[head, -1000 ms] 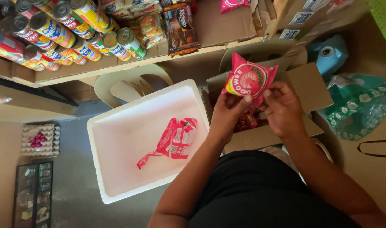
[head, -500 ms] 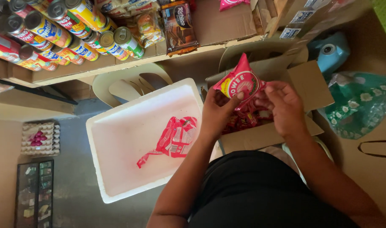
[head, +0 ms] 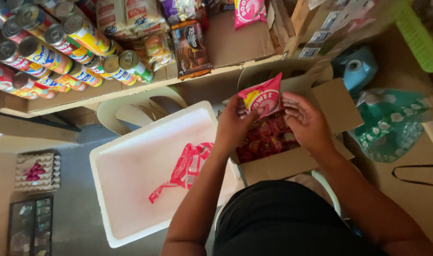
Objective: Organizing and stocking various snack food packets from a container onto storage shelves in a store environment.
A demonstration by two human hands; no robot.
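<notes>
Pink snack packet (head: 263, 98) upright, tilted, above open cardboard box (head: 297, 161).

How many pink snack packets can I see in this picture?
2 pink snack packets: one in the left hand above the open cardboard box, one on the shelf at the top. More may be hidden.
</notes>
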